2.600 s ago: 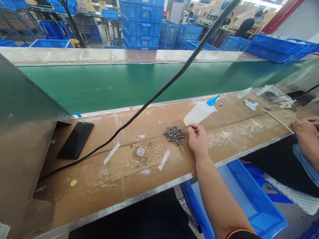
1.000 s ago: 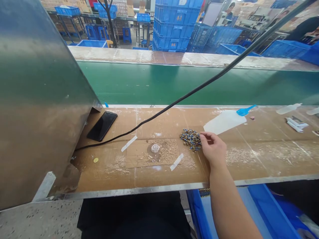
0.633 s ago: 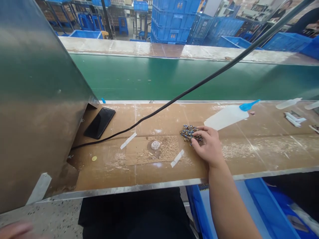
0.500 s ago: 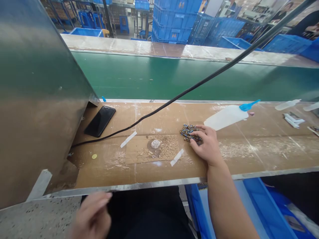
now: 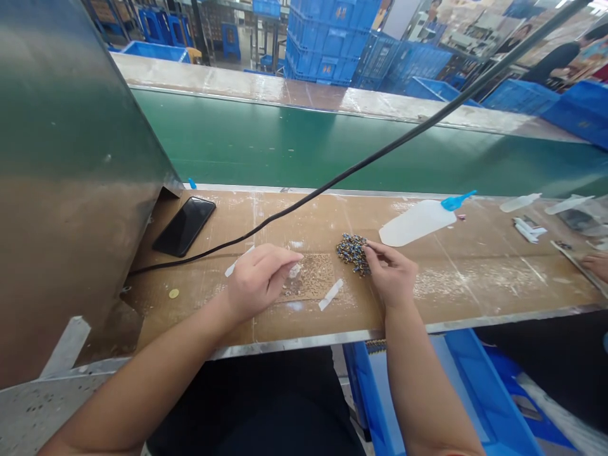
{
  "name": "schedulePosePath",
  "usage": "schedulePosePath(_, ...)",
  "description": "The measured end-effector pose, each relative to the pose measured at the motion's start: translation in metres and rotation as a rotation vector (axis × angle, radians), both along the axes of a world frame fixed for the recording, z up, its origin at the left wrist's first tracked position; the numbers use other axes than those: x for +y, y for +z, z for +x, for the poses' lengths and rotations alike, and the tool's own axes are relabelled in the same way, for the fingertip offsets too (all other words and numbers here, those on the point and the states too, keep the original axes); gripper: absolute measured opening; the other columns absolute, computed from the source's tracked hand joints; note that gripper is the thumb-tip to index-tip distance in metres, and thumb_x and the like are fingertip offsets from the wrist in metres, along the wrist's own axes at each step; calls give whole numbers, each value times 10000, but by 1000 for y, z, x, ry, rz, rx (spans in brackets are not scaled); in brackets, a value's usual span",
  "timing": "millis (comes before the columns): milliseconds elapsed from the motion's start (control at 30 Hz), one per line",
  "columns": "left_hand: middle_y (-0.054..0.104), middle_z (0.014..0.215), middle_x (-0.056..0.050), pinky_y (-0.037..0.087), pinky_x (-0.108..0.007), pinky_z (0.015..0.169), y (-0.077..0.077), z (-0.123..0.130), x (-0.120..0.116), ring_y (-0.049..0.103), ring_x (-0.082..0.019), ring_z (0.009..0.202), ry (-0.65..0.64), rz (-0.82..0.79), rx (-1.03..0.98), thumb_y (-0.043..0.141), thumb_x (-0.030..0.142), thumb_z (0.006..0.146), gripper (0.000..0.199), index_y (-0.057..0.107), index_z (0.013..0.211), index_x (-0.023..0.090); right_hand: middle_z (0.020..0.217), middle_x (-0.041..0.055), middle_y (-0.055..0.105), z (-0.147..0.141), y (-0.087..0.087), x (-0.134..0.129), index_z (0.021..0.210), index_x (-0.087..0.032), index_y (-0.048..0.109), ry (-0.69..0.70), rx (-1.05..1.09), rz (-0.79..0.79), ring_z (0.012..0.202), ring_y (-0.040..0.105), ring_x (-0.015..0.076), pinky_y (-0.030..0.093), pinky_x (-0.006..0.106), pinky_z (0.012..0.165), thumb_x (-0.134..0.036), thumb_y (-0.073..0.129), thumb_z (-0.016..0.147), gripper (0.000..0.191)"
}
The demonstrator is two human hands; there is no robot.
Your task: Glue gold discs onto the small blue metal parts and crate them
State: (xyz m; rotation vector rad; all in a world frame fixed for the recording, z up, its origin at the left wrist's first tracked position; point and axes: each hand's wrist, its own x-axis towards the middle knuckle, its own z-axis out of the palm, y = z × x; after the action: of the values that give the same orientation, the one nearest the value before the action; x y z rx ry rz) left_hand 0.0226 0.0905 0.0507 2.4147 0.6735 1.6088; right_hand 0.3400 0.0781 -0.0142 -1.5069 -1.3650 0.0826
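Observation:
A small pile of blue and gold beads or tiny parts (image 5: 351, 253) lies on the brown work surface. At its right edge my right hand (image 5: 392, 272) has thumb and forefinger pinched together; anything between them is too small to make out. My left hand (image 5: 259, 278) is closed in a pinch over a taped cardboard piece (image 5: 318, 275), and what it holds, if anything, cannot be seen. Beside its fingertips sits a whitish lump (image 5: 295, 270) on the cardboard. White tape strips (image 5: 331, 294) lie at the cardboard's sides.
A white bottle with a blue nozzle (image 5: 418, 223) lies behind my right hand. A phone (image 5: 184, 227) and a yellow disc (image 5: 173, 294) are at left. A black cable (image 5: 304, 201) crosses overhead. Another person's hand (image 5: 596, 266) is at far right; a blue crate (image 5: 479, 392) stands below.
My left hand has come up from below the table edge to the cardboard. The fingers of my right hand have gone from spread over the pile to pinched at its edge.

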Motion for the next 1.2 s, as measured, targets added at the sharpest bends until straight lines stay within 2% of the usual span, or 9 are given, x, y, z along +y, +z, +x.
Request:
schedulePosePath(200,801,951,-40,625,-258,772,-32,-2,2,755,-142,820,49,-156,27,625,93,998,142,719,1063,178,855,57,784,-41,26,10,908,-222,798,120,211,16,729,741,218,643,339,668,-376,809,852,164)
schedulePosePath(300,806,957,-37,638,-275,810,-31,-3,2,770,-152,852,65,-293,17,603,126,1015,158,740,1064,185,881,43,759,-68,43,26,905,-233,761,265,247,41,807,746,202,652,327,725,-331,798,878,108)
schedulePosePath(433,807,968,-43,637,-278,792,-26,-5,5,769,-157,849,93,-501,-21,614,160,1013,165,768,1070,183,1208,70,731,-95,50,42,963,-248,668,544,383,22,1086,754,217,663,368,909,-370,758,967,151)
schedulePosePath(500,808,967,-43,630,-275,760,-26,-5,6,764,-158,832,99,-578,-47,633,161,995,169,779,1076,191,1200,71,744,-103,46,43,988,-250,647,656,437,-95,995,780,209,682,359,838,-398,752,991,182)
schedulePosePath(567,806,957,-39,617,-274,737,-27,-4,6,760,-160,827,92,-608,-59,645,165,981,163,784,1058,200,1016,48,775,-105,42,40,1029,-247,671,718,421,-191,840,784,196,681,339,738,-403,738,1009,171)
schedulePosePath(767,805,980,-39,615,-277,768,-28,-1,3,761,-158,860,67,-621,-77,641,164,983,161,770,1070,204,907,32,733,-102,46,28,1160,-256,755,727,84,-174,822,718,181,617,345,762,-363,608,1076,200)
schedulePosePath(900,805,987,-44,632,-274,799,-29,-1,4,765,-150,866,67,-465,-46,652,123,987,155,764,1071,189,784,-12,692,-104,47,21,1082,-231,701,873,328,-319,659,673,134,572,252,595,-401,665,1063,175)
schedulePosePath(1033,801,1019,-51,646,-267,828,-30,-1,5,769,-145,904,70,-319,-24,648,94,994,217,757,1155,190,883,30,756,-107,47,15,1057,-220,717,994,482,-415,780,751,172,659,298,701,-427,794,975,236)
schedulePosePath(1200,801,1036,-49,643,-278,857,-29,-1,5,766,-152,927,107,-380,-27,657,124,1001,199,767,1153,193,842,21,770,-102,55,14,1060,-223,753,884,325,-300,730,742,165,631,286,661,-336,711,1012,130)
